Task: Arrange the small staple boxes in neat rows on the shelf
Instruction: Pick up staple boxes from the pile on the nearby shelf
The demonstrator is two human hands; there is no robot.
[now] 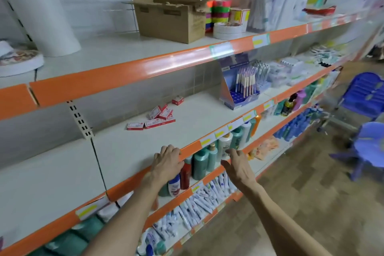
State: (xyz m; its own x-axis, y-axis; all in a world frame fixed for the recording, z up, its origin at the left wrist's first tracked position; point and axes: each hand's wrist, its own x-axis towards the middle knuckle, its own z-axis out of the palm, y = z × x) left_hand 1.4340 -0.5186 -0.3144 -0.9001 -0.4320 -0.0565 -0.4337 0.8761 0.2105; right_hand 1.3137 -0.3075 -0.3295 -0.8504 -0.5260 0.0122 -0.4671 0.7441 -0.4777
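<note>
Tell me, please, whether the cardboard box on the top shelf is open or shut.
Open: the cardboard box has its flaps standing up above an uncovered top.

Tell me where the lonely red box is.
Head view, near centre: the lone box sits far back on the middle shelf, between box pile and pen display.

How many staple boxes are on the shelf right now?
7 staple boxes: one alone at the back, three lying in a line in front, three piled behind those. The pile may hide more.
</note>
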